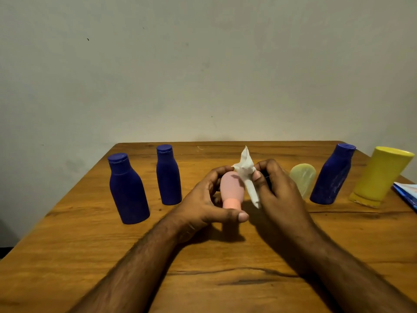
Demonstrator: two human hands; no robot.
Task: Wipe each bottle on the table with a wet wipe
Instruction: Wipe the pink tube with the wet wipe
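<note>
Two forearms are seen nearest the camera, reaching over the wooden counter (67,256). A small pink bottle (232,188) is held above the counter, tipped with its cap toward the camera, by the left hand (203,199), whose fingers (217,171) are curled round its body while the thumb is laid under the cap. A crumpled white wet wipe (247,175) is pinched in the closed fingers of the right hand (277,190) and pressed against the bottle's side. Wiping of this bottle is judged to be under way. Upright at the left are two blue bottles (128,190) (168,175); at the right are a pale yellow bottle (303,177), a third blue bottle (331,177) and a large yellow bottle (379,175). Whether any of these has been wiped cannot be told, though pale smears are visible on the third blue bottle.
</note>
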